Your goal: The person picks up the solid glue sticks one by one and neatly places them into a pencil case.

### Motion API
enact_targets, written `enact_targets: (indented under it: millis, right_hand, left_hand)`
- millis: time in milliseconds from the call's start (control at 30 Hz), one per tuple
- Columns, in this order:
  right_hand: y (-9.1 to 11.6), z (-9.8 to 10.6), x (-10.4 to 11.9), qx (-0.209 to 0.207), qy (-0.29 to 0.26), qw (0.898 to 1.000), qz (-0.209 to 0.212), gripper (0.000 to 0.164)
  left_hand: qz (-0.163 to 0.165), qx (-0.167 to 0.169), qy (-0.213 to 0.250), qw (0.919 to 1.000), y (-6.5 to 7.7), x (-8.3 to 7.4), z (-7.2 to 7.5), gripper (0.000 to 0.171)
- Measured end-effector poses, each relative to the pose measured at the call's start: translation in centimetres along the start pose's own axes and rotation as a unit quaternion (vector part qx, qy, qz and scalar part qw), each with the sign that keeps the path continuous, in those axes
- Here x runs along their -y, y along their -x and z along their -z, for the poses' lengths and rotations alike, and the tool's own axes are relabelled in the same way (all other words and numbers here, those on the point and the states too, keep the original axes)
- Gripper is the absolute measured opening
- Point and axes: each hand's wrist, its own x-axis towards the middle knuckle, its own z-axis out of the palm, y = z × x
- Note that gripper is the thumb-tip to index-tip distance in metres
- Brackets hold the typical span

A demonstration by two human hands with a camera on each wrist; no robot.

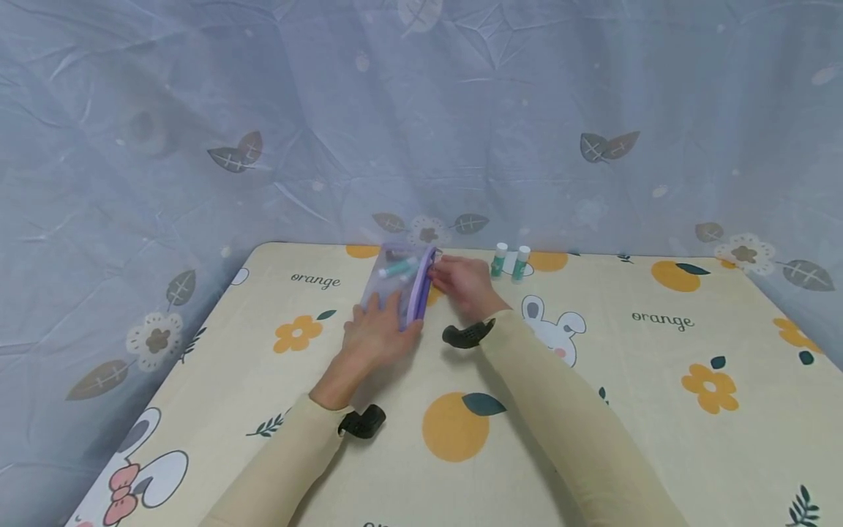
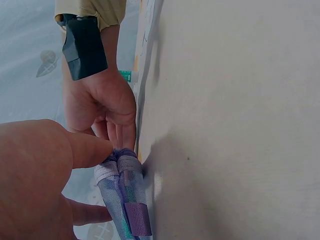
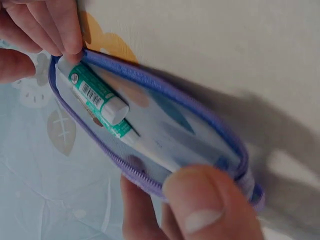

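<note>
Purple pouch [image 1: 416, 293] gapes; left hand [image 1: 378, 333] pinches near end, right hand [image 1: 467, 285] touches far corner, grip unclear. Glue sticks [image 3: 94, 91] inside could spill if pouch tips.

Long, plain pale-yellow fabric sleeves [image 1: 276, 461], wrinkled right cuff [image 2: 109, 14], black blunt-ended camera unit [image 1: 367, 421] at each wrist, perhaps plastic.

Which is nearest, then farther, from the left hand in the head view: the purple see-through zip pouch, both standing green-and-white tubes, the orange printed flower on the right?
1. Pouch: touching the left hand.
2. Left tube: rightward, farther back.
3. Right tube: just beyond it.
4. Printed flower: far right.
</note>
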Motion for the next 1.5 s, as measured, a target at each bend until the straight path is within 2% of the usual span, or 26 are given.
enact_targets:
  millis: [133,267,500,700,1000,1500]
  right_hand:
    - [0.2,0.5,0.3,0.001,0.057,0.998,0.034,0.051]
    - [0.6,0.8,0.8,-0.010,0.128,0.990,0.058,0.048]
    - [1.1,1.1,1.4,-0.009,0.179,0.980,0.089,0.052]
    - [1.3,1.7,1.8,-0.006,0.225,0.967,0.119,0.054]
    - [1.8,2.0,2.4,0.003,0.256,0.954,0.155,0.053]
    - [2.9,1.7,3.6,0.002,0.272,0.946,0.174,0.051]
  left_hand:
    - [0.001,0.001,0.000,1.0000,0.0,0.0,0.0,0.077]
    - [0.000,0.000,0.000,1.0000,-0.1,0.0,0.0,0.077]
    - [-0.001,0.000,0.006,1.0000,0.0,0.1,0.0,0.077]
    - [-0.001,0.002,0.006,1.0000,0.0,0.1,0.0,0.077]
    - [-0.003,-0.003,0.007,1.0000,0.0,0.2,0.0,0.077]
    - [-0.003,0.000,0.012,0.9999,0.1,0.1,0.1,0.078]
